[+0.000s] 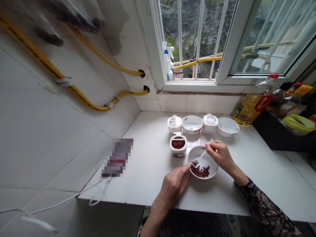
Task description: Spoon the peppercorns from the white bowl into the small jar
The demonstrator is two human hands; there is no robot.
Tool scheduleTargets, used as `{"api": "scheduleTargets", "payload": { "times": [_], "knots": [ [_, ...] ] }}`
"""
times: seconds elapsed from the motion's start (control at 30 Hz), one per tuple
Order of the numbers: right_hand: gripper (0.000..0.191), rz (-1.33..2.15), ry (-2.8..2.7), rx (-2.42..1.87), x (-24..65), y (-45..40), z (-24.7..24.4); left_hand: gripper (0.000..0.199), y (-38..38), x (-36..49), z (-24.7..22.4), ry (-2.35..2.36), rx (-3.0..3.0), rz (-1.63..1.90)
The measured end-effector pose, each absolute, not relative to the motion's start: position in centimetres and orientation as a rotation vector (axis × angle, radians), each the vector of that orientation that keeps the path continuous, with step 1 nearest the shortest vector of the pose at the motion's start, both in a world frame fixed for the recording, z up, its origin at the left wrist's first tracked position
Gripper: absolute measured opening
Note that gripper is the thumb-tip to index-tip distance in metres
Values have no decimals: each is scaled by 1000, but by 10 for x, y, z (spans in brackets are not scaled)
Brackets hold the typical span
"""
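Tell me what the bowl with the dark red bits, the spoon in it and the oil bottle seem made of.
Bowl: probably glazed ceramic, glossy white with a pinkish rim; melamine is possible.
Spoon: likely smooth plastic, judging by its plain white, slim handle.
Oil bottle: apparently clear, shiny plastic, see-through with a red handle.

The only view is worn on the head, looking forward and steeply down over the table [148, 177]. The hands [174, 182] work close below, right of centre; the window [195, 39] stands farther off, along the top edge.
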State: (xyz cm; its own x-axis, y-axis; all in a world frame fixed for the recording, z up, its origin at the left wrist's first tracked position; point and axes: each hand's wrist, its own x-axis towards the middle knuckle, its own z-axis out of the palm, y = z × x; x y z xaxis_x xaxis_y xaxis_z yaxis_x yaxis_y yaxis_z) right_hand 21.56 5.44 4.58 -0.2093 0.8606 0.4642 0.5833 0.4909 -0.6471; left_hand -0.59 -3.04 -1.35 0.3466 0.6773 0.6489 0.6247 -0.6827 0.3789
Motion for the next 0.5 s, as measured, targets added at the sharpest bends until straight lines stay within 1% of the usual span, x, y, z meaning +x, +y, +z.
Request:
{"api": "scheduleTargets", "payload": {
  "times": [0.17,0.37,0.5],
  "knots": [
    [49,658,-1787,-1231,215,54,50,38,-31,-6,-14,1229,2520,1249],
    [57,918,-1608,-1243,217,57,46,40,-30,-6,-13,1204,2518,1287],
    [62,1017,-1497,-1256,216,63,47,41,-30,-5,-14,1219,2526,1261]
  ]
}}
